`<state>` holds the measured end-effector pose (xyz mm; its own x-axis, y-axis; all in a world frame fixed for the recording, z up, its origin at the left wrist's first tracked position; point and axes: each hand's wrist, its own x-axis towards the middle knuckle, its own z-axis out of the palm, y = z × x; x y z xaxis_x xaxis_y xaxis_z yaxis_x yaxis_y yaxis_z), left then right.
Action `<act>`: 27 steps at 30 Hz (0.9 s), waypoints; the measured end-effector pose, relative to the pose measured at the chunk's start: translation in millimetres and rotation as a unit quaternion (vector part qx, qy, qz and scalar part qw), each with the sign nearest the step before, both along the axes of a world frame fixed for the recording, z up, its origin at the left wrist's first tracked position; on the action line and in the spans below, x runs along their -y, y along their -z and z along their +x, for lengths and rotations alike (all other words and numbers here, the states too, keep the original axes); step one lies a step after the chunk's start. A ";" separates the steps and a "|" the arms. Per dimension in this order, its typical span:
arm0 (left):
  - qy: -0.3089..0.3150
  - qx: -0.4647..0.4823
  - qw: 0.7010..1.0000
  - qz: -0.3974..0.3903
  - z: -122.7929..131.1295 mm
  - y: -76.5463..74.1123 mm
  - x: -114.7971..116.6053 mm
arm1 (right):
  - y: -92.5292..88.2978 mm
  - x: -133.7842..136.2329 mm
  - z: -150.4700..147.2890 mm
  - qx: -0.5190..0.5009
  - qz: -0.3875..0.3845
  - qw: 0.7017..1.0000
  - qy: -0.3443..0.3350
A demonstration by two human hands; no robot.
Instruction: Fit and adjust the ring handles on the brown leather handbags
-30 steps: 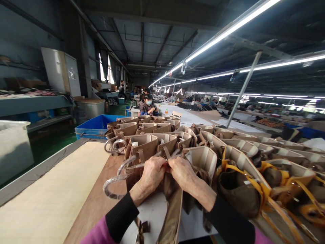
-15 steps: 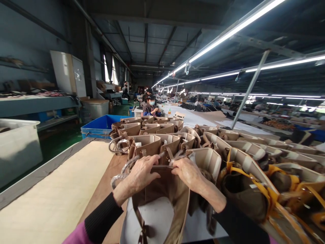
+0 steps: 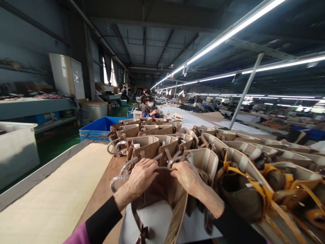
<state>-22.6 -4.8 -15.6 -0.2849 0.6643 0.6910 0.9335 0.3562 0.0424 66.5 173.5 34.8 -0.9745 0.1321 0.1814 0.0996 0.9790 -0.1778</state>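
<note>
Right in front of me a brown handbag [image 3: 179,206] lies with its top open towards me, white showing through the opening. My left hand [image 3: 142,177] is closed on the left part of its far rim, thumb on the near side. A little to the right, my right hand [image 3: 187,176] pinches the same rim. Plastic-wrapped handles [image 3: 124,174] stick out beyond and left of my left hand. A strap with a dark fitting [image 3: 143,232] hangs at the near side of the bag. My fingertips are partly hidden behind the rim.
Rows of beige-brown bags [image 3: 146,145] stand close behind my hands. On the right are bags with yellow straps [image 3: 250,186]. A pale board [image 3: 56,183] lies left, a blue bin [image 3: 99,127] beyond it. A masked person [image 3: 149,109] sits farther back.
The left thumb has drawn in against the fingers at the rim. Both hands stay on the bag, and the whole view has shifted slightly.
</note>
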 end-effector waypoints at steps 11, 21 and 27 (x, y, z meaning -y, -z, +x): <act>0.020 0.065 0.997 0.031 8.8 4.3 -25.0 | 0.6 2.2 5.2 -0.006 0.047 0.999 0.007; -0.053 0.194 0.979 0.026 15.5 0.7 -30.1 | 2.2 12.0 2.0 0.013 0.124 0.992 0.003; -0.090 0.206 0.974 0.028 11.1 3.3 -33.1 | 1.2 14.7 -14.6 0.021 0.138 0.990 -0.024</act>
